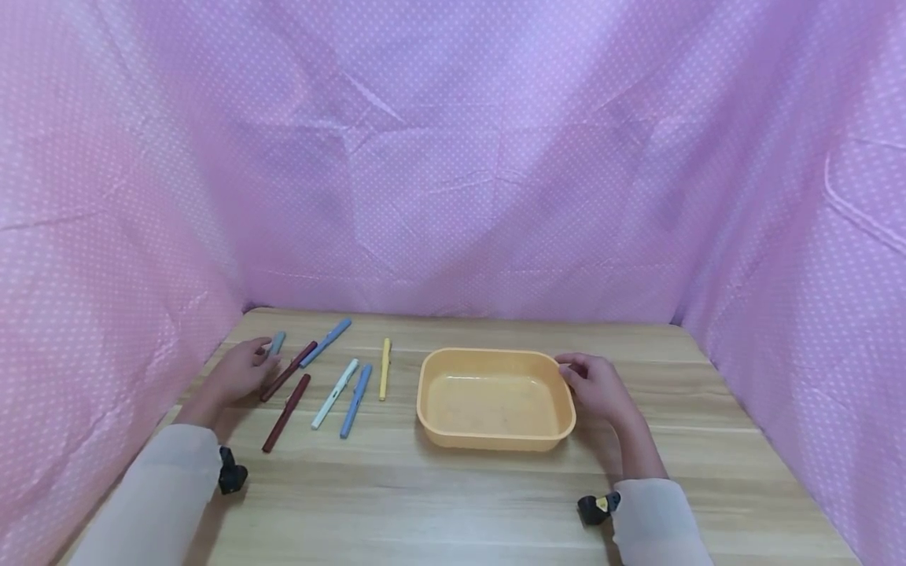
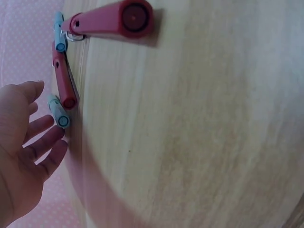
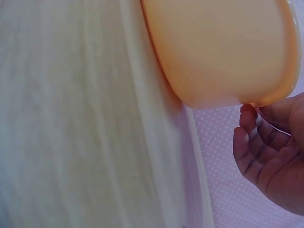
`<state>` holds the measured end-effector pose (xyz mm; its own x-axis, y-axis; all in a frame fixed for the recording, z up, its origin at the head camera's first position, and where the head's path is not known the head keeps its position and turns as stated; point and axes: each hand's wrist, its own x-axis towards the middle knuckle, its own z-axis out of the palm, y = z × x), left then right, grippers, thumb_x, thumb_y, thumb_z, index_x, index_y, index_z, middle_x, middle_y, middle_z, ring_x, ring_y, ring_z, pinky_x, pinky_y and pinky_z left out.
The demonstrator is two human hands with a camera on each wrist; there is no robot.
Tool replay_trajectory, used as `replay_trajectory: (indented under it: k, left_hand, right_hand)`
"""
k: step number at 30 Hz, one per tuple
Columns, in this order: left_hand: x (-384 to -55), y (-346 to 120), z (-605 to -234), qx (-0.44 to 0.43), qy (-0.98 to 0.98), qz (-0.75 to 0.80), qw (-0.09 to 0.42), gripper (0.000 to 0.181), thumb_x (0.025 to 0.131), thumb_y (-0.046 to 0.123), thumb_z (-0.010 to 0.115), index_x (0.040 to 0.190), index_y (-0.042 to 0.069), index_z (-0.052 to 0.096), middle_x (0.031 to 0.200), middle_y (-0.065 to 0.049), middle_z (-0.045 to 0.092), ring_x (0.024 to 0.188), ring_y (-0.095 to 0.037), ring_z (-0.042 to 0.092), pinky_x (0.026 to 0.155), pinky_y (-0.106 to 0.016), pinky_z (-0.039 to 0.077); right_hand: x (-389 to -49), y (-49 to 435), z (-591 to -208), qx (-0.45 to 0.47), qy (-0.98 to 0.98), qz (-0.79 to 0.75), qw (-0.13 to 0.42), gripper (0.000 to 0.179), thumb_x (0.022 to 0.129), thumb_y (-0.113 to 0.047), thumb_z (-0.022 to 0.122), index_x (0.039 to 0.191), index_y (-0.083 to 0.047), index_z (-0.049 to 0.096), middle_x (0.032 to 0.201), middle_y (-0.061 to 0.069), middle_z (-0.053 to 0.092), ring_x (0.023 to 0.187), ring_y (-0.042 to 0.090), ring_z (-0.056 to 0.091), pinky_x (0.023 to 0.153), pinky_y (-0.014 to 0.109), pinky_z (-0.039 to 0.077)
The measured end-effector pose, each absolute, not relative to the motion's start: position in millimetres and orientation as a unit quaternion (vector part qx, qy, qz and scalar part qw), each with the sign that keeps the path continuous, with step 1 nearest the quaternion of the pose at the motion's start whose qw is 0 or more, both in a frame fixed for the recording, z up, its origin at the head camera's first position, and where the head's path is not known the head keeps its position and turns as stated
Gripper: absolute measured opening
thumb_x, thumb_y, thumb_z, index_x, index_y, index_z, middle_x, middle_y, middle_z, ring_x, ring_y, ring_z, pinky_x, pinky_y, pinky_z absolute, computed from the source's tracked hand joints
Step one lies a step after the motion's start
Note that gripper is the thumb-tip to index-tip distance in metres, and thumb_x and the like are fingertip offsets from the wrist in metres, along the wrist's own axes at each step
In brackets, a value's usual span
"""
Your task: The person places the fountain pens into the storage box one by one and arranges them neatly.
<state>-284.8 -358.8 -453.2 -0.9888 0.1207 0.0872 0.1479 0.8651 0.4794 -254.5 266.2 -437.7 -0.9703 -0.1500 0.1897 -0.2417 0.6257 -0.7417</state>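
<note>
At the table's left side, my left hand (image 1: 244, 369) has its fingers spread and loosely bent around a grey-teal pen (image 1: 278, 343). In the left wrist view the end of that pen (image 2: 59, 114) shows between thumb and fingers, with no grip on it. A dark red pen (image 1: 289, 371) lies just right of these fingers, and a second dark red pen (image 1: 286, 413) is nearer the front. My right hand (image 1: 598, 385) pinches the rim of a yellow plastic basin (image 1: 495, 442) at its far right corner; thumb and fingertips meet the rim in the right wrist view.
Right of the red pens lie two blue pens, one farther back (image 1: 327, 341) and one nearer (image 1: 355, 401), a mint pen (image 1: 335, 395) and a yellow pen (image 1: 384, 369). Pink dotted cloth (image 1: 453, 196) hangs behind and on both sides of the wooden table (image 1: 425, 511).
</note>
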Motion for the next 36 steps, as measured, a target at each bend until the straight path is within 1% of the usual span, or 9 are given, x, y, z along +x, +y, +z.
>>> replay_trajectory:
  k: [3,7,17,21,24,26,28,33,36]
  left_hand:
    - [-283.9,-361.8,-454.1,-0.061,-0.964,-0.257,0.024,0.057,0.106,0.022,0.054,0.144,-0.018,0.037,0.124,-0.043,0.056,0.115,-0.057,0.056,0.096,-0.067,0.050]
    - [-283.1,-366.5,-456.1,-0.052,-0.965,-0.257,0.023,0.056,0.105,0.020,0.056,0.140,-0.020,0.039,0.121,-0.040,0.059,0.112,-0.055,0.058,0.094,-0.065,0.052]
    - [-283.7,-368.6,-462.7,-0.035,-0.956,-0.288,0.050,0.050,0.102,0.019,0.063,0.131,-0.019,0.051,0.109,-0.033,0.064,0.099,-0.045,0.064,0.084,-0.056,0.057]
    - [-282.5,-365.4,-463.5,-0.029,-0.956,-0.285,0.068,0.045,0.098,0.017,0.067,0.126,-0.018,0.057,0.102,-0.029,0.067,0.092,-0.039,0.065,0.077,-0.046,0.057]
    - [-282.3,-362.4,-462.9,-0.018,-0.957,-0.278,0.074,0.041,0.097,0.016,0.069,0.122,-0.016,0.061,0.096,-0.024,0.067,0.085,-0.033,0.062,0.068,-0.035,0.052]
    - [-283.0,-360.2,-462.4,-0.008,-0.959,-0.275,0.073,0.039,0.097,0.014,0.068,0.120,-0.015,0.062,0.094,-0.022,0.067,0.084,-0.031,0.060,0.066,-0.032,0.048]
    - [-284.0,-358.0,-461.2,0.000,-0.960,-0.271,0.070,0.037,0.097,0.014,0.067,0.120,-0.015,0.062,0.094,-0.022,0.066,0.084,-0.031,0.060,0.067,-0.033,0.049]
    - [-285.9,-356.2,-458.1,-0.001,-0.964,-0.259,0.066,0.034,0.099,0.011,0.064,0.120,-0.015,0.060,0.095,-0.024,0.066,0.087,-0.035,0.061,0.074,-0.045,0.053]
    - [-286.2,-358.7,-457.3,-0.010,-0.966,-0.249,0.073,0.033,0.100,0.010,0.062,0.120,-0.015,0.060,0.095,-0.025,0.066,0.086,-0.036,0.061,0.074,-0.048,0.053]
  right_hand:
    - [-254.0,266.1,-438.0,0.108,-0.898,0.423,0.055,0.025,0.103,-0.007,0.059,0.124,0.004,0.068,0.089,0.010,0.068,0.080,0.020,0.060,0.064,0.025,0.054]
    - [-253.7,265.8,-439.1,0.110,-0.896,0.427,0.055,0.025,0.103,-0.007,0.058,0.123,0.004,0.068,0.089,0.011,0.069,0.079,0.020,0.060,0.064,0.024,0.054]
    - [-254.0,265.5,-440.4,0.110,-0.897,0.424,0.059,0.025,0.103,-0.006,0.058,0.123,0.004,0.069,0.089,0.011,0.069,0.079,0.020,0.061,0.064,0.024,0.054]
    - [-253.9,265.6,-440.6,0.109,-0.897,0.425,0.058,0.024,0.103,-0.006,0.058,0.122,0.004,0.069,0.089,0.010,0.069,0.079,0.019,0.060,0.063,0.023,0.054]
    - [-253.9,265.5,-440.3,0.109,-0.897,0.424,0.056,0.024,0.103,-0.006,0.058,0.122,0.004,0.069,0.088,0.010,0.068,0.078,0.019,0.060,0.062,0.023,0.054]
    - [-253.9,265.4,-439.9,0.108,-0.898,0.424,0.055,0.024,0.103,-0.006,0.058,0.122,0.004,0.069,0.088,0.010,0.068,0.078,0.020,0.060,0.062,0.023,0.053]
    - [-253.8,265.2,-439.3,0.107,-0.898,0.423,0.054,0.024,0.103,-0.006,0.058,0.122,0.004,0.069,0.088,0.010,0.068,0.079,0.020,0.060,0.063,0.023,0.053]
    - [-253.6,265.4,-438.7,0.102,-0.899,0.423,0.050,0.025,0.103,-0.006,0.057,0.123,0.005,0.068,0.090,0.010,0.068,0.080,0.020,0.059,0.064,0.024,0.053]
    - [-253.6,265.3,-439.1,0.103,-0.898,0.426,0.049,0.025,0.103,-0.006,0.058,0.123,0.005,0.068,0.089,0.010,0.068,0.079,0.020,0.060,0.063,0.024,0.054]
